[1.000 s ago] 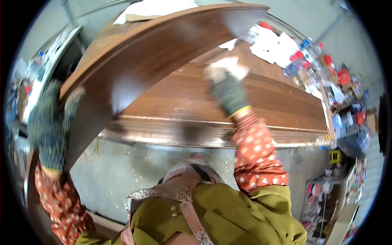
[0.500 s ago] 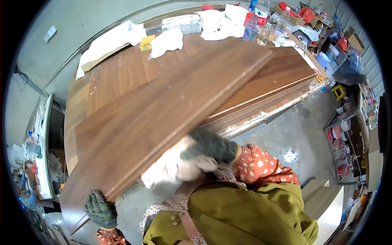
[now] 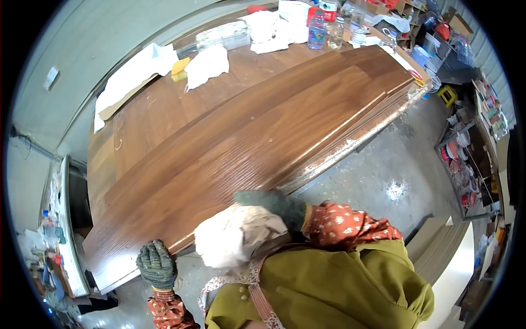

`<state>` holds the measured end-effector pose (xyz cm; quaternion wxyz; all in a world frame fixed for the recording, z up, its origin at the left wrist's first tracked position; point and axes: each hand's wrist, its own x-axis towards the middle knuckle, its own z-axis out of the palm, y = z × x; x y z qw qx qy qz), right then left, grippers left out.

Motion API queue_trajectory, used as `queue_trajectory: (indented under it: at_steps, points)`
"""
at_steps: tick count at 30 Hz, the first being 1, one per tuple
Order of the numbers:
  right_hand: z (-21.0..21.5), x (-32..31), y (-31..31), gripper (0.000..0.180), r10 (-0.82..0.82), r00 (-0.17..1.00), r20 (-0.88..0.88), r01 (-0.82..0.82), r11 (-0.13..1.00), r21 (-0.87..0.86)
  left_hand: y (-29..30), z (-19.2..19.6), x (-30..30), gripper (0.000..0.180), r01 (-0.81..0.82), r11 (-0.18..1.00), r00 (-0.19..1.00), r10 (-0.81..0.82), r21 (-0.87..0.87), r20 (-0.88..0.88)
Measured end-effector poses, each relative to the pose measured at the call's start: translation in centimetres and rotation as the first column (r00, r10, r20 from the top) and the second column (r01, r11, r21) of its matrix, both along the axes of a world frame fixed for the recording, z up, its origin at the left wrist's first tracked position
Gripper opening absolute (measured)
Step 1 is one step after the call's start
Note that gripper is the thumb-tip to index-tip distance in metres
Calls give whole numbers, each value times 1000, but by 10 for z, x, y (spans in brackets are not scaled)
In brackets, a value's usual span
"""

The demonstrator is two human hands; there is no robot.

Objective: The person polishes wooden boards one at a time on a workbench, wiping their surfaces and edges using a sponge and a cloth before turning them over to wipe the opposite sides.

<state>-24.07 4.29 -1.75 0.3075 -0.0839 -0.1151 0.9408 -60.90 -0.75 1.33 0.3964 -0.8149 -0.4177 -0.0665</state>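
Note:
A long brown wood-grain panel (image 3: pixel 241 137) lies slantwise on a stack of similar panels, its near edge facing me. My left hand (image 3: pixel 157 265), in a dark grey-green knit glove, is closed on that edge close to the panel's left end. My right hand (image 3: pixel 274 203), gloved alike and slightly blurred, is at the near edge around the middle. A bunched white cloth (image 3: pixel 238 234) is held in it and hangs down in front of my body. The right fingertips are partly hidden by the cloth and blur.
White sheets (image 3: pixel 207 67), a yellow sponge (image 3: pixel 179 69) and a wrapped block (image 3: pixel 223 36) lie along the table's back. Plastic bottles (image 3: pixel 316 30) stand at the back right. Pale boards (image 3: pixel 446 247) lean at my right, and a cluttered shelf (image 3: pixel 460 159) stands beyond.
The panel's right part has come down from a tilted, raised position and lines up with the stack. My left hand has moved slightly right and up; the view has shifted.

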Motion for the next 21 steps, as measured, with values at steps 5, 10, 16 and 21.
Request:
queue_trajectory:
  at_steps: [5,10,16,21]
  points:
    - [-1,77,-25,35,-741,601,299,56,412,909,31,31,94,51,59,990,994,-46,-130,99]
    - [62,140,-41,37,-936,202,289,-566,130,814,64,41,150,52,135,981,990,-128,-142,56]
    - [143,134,-50,19,-918,-183,353,270,298,916,75,64,178,62,216,910,962,-137,-355,235]
    - [105,58,25,43,-931,-204,-303,-685,-85,724,84,50,197,67,400,867,875,-264,-298,406]
